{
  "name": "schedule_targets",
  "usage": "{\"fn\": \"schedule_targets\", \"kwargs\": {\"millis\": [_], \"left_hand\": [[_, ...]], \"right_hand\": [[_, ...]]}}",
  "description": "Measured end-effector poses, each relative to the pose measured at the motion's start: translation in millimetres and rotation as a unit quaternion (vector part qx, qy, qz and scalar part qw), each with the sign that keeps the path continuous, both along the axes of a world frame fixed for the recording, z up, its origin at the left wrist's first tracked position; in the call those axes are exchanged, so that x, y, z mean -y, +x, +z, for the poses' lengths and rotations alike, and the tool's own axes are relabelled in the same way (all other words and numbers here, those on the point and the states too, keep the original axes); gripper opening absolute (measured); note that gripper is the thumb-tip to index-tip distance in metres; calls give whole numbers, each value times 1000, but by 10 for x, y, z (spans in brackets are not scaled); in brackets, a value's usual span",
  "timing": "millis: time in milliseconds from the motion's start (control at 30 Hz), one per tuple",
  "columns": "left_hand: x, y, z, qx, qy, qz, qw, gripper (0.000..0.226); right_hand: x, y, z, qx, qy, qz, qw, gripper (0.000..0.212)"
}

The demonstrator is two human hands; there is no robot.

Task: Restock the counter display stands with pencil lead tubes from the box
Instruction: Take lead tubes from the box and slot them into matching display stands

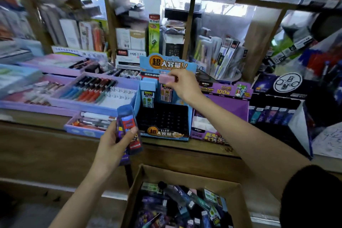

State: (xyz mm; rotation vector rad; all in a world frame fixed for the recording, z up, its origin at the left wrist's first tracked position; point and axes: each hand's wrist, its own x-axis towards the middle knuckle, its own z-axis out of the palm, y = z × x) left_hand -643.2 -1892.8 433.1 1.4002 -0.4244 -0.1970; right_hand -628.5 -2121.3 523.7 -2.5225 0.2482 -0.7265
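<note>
Right grip (182, 83) pinches the pink cap of a pencil lead tube (166, 87), thumb and fingertips on the cap so the body hangs straight down for a slot. Left grip (114, 140) is clenched around a bundle of spare tubes (127, 122), thumb pressed across the front, likely held as ready stock to save trips to the box.

The pinched tube is in the back row of the blue display stand (167, 132), at 12 o'clock of its black slotted tray, just beside a blue-capped tube (148, 96) at its 9 o'clock. Can't tell if its foot is seated in a hole yet. The tray's front rows show open holes, so restocking looks early.

Right arm is stretched forward from 4 o'clock in frame, wrist bent down, back of the hand up, dark sleeve at the shoulder. Left forearm comes up from 7 o'clock, the hand hovering at 8 o'clock of the stand, apart from it, bundle tilted with caps up.

The box (166, 174) sits at 6 o'clock, below the tabletop (203, 146), open, with loose tubes (185, 203) piled inside. A purple stand (229, 105) is at 3 o'clock of the blue one, touching or just beside it.
</note>
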Motion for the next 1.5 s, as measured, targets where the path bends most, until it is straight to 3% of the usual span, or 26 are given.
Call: {"fn": "schedule_targets", "kwargs": {"millis": [267, 433, 600, 833, 900, 967, 1067, 1167, 1267, 1367, 1500], "left_hand": [[9, 84, -86, -23, 5, -19, 1000, 19], [51, 71, -67, -19, 11, -18, 1000, 18], [67, 51, -55, -20, 15, -19, 999, 20], [203, -30, -6, -22, 14, -34, 999, 22], [262, -73, 21, -11, 15, -44, 999, 22], [321, -119, 42, 0, 16, -60, 998, 23], [439, -217, 83, 25, 26, -90, 995, 22], [584, -340, 128, 46, 37, -138, 989, 28], [761, -453, 132, 57, 44, -156, 985, 23], [890, -494, 107, 58, 49, -112, 991, 9], [912, -496, 81, 5, 42, -86, 995, 12]], "right_hand": [[84, 108, -13, -65, 6, 35, 997, 21], [74, 96, -136, -42, 34, 28, 998, 28], [38, 86, -271, -1, -140, -8, 990, 22], [-31, -78, -227, -3, -217, -31, 976, 33], [-110, -242, -228, 14, -169, -12, 985, 33], [-223, -486, -238, 16, -3, 27, 999, 28], [-322, -852, -268, -35, 212, 95, 972, 18], [-293, -1115, -318, -45, 300, 102, 947, 12], [-172, -1285, -285, -25, 346, 83, 934, 6], [68, -1395, -157, 42, 374, 40, 926, 7], [373, -1442, -10, 97, 289, -5, 952, 12]]}}
